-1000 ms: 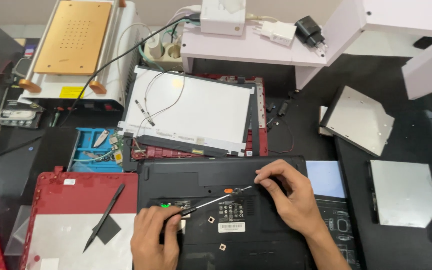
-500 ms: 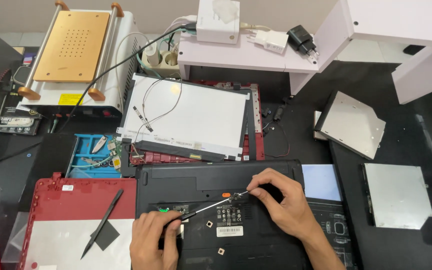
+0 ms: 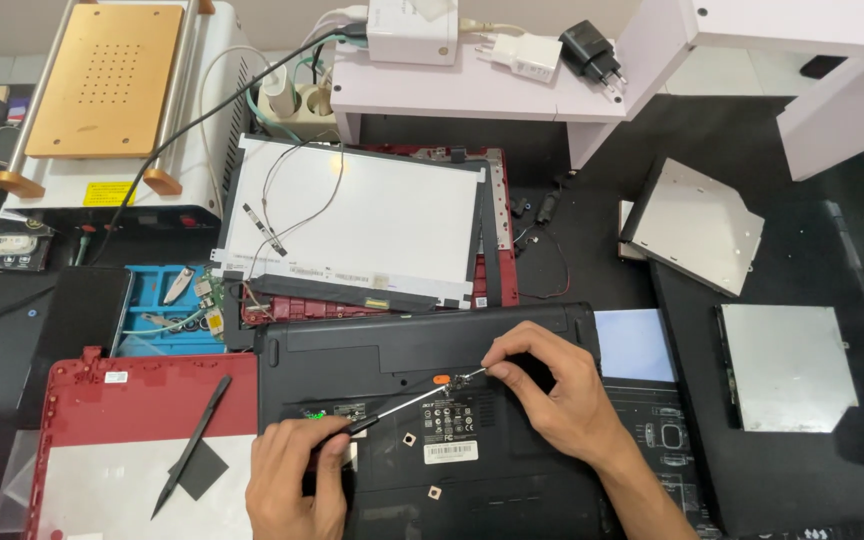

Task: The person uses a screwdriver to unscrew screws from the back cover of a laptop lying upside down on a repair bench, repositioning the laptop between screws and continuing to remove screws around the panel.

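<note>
Left hand (image 3: 297, 480) closed on screwdriver (image 3: 392, 410) | right hand (image 3: 552, 385) pinching its tip on laptop (image 3: 402, 345)

**Dark workbench under even light**

A black work surface (image 3: 782, 270) fills most of the frame, evenly lit with soft shadows. Along the top edge stands a pale pink shelf (image 3: 472, 90), its leg at upper centre. A second pale pink piece of furniture (image 3: 822, 110) occupies the upper right corner. Light floor tiles (image 3: 712, 70) show between them.

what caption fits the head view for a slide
Left hand holds a thin black-handled screwdriver on an upturned black laptop base; right hand steadies its tip.
</note>
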